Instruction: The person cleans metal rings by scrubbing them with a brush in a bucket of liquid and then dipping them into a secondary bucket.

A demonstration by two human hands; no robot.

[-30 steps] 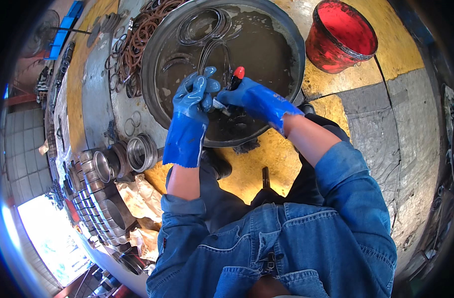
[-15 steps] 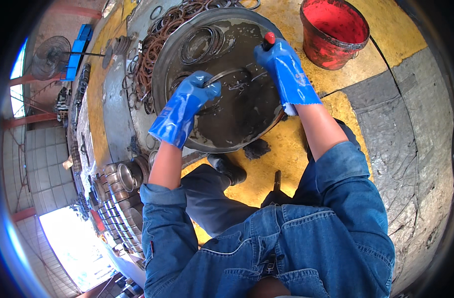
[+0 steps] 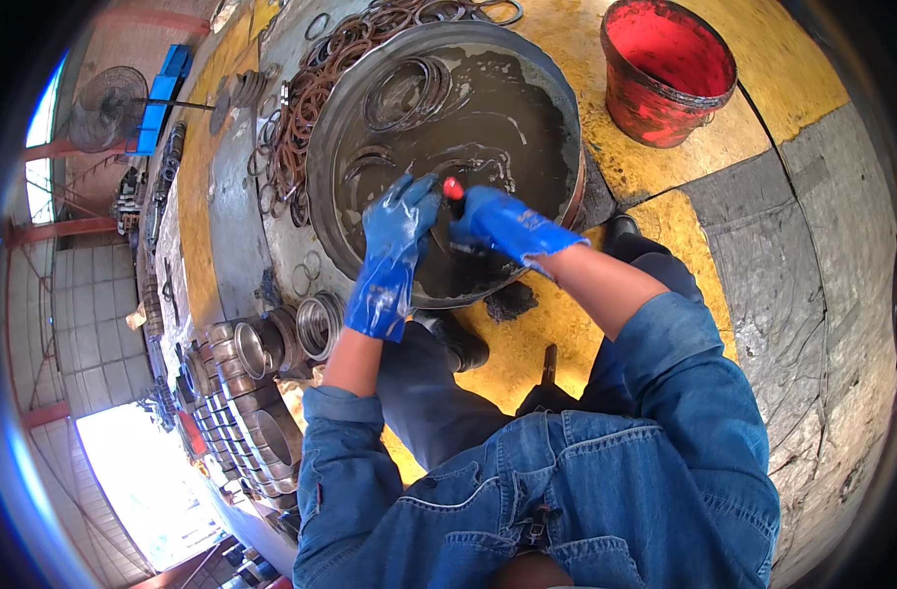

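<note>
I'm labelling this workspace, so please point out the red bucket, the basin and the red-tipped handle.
Red bucket (image 3: 642, 110), head view: outer wall.
Basin (image 3: 324, 165), head view: left inner wall.
Red-tipped handle (image 3: 452, 187), head view: red tip.

I have my left grip (image 3: 401, 221) and right grip (image 3: 483, 218) over the basin (image 3: 325, 137), a tool handle (image 3: 454, 192) in the right. Ahead, a ring bundle (image 3: 433, 90) lies inside; ahead-left, outside, a ring heap (image 3: 311, 103); ahead-right, a bucket (image 3: 647, 112).

A tool (image 3: 453, 188) with a dark, red-ended handle is over the round basin (image 3: 323, 147), just toward six o'clock from centre, red end pointing about twelve, lower end hidden. Thin dark rings (image 3: 435, 86) lie overlapping inside, toward eleven o'clock.
</note>
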